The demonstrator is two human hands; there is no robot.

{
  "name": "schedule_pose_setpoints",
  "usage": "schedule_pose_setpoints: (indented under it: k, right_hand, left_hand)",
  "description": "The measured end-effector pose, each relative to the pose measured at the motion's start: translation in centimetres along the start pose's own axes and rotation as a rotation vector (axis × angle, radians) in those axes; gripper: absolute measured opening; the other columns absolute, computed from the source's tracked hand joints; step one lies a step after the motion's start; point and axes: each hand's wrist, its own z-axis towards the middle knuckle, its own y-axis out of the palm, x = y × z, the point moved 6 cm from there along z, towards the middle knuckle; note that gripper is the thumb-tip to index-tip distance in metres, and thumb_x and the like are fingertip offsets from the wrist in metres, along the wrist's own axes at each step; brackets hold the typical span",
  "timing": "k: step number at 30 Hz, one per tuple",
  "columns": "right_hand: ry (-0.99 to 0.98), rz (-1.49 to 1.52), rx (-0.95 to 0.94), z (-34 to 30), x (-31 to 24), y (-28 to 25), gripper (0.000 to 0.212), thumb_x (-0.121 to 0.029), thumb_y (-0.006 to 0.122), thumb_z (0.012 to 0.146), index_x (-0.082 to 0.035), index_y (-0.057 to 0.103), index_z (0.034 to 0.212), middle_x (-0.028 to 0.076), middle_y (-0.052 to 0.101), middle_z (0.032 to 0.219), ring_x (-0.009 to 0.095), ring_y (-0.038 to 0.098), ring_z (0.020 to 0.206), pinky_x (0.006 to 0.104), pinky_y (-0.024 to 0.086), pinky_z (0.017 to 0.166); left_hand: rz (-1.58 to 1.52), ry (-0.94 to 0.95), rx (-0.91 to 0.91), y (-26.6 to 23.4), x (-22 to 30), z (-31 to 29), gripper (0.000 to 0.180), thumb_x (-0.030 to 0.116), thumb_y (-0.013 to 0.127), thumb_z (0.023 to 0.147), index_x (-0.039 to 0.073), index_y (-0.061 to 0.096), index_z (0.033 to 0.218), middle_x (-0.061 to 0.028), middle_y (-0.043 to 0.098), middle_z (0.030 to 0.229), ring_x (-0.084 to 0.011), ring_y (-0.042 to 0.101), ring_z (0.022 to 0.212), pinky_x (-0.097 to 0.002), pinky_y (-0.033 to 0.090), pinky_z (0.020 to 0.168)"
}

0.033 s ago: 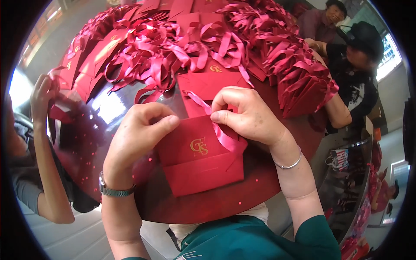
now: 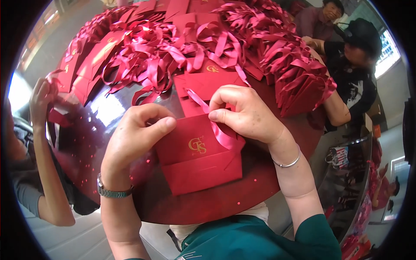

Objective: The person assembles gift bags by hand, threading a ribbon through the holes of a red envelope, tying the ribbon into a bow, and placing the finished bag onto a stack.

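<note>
Fingers of the right hand [image 2: 249,115] pinch the pink ribbon [image 2: 219,132] at frame centre, while the left hand [image 2: 136,138] curls closed, pressing the red paper bag [image 2: 195,158] flat, steadying it on the glossy table [image 2: 242,197].

Flat paper bag [image 2: 197,158]: deep red, small gold emblem at centre; ribbon handle [image 2: 219,132]: bright pink satin; heaped bags [image 2: 143,47]: same red, gold marks, pink ribbons; round table [image 2: 216,203]: glossy dark maroon, scattered red specks; wristwatch [image 2: 112,192]: grey-green metal; bangle [image 2: 288,164]: silver; sleeve [image 2: 268,238]: teal green
</note>
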Motion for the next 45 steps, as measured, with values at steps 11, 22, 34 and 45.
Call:
schedule_pose_setpoints:
  k: [11, 22, 34, 45]
  right_hand:
    - [0.042, 0.138, 0.094, -0.3, 0.3, -3.3, 0.016, -0.003, 0.066, 0.083, 0.002, 0.066, 0.099, 0.004, 0.064, 0.087, 0.009, 0.058, 0.082, 0.0246, 0.048, 0.074]
    - [0.271, -0.566, -0.352, -1.6, 3.6, -2.0, 0.018, -0.023, 0.069, 0.069, -0.007, 0.067, 0.077, 0.010, 0.066, 0.078, 0.028, 0.065, 0.081, 0.0395, 0.049, 0.071]
    - [0.173, 0.090, 0.024, -1.8, -0.5, -5.7, 0.018, -0.003, 0.065, 0.081, 0.001, 0.060, 0.097, 0.000, 0.060, 0.071, 0.006, 0.059, 0.065, 0.0199, 0.043, 0.057]
    - [-0.348, 1.033, -0.289, -2.7, -4.4, -4.3, 0.022, -0.008, 0.063, 0.083, 0.009, 0.066, 0.097, 0.025, 0.068, 0.083, 0.025, 0.066, 0.062, 0.0305, 0.050, 0.048]
  left_hand:
    - [-0.325, -0.091, 0.013, -2.4, -1.9, -0.4, 0.015, 0.008, 0.073, 0.081, 0.004, 0.061, 0.088, 0.0046, 0.059, 0.077, -0.0042, 0.053, 0.071, -0.0189, 0.041, 0.064]
    - [-0.223, -0.112, 0.180, -4.4, -2.4, -0.3, 0.008, 0.008, 0.066, 0.083, 0.006, 0.059, 0.086, 0.0059, 0.056, 0.076, -0.0031, 0.048, 0.068, -0.0184, 0.035, 0.061]
    - [-0.238, -0.115, 0.169, -3.3, -2.3, -0.1, 0.008, 0.008, 0.066, 0.084, 0.004, 0.062, 0.089, 0.0041, 0.058, 0.079, -0.0038, 0.050, 0.071, -0.0195, 0.039, 0.065]
    - [-0.196, -0.151, 0.202, -2.5, -2.7, 0.3, 0.011, 0.009, 0.067, 0.083, 0.001, 0.063, 0.090, 0.0010, 0.060, 0.082, -0.0074, 0.054, 0.075, -0.0230, 0.043, 0.070]
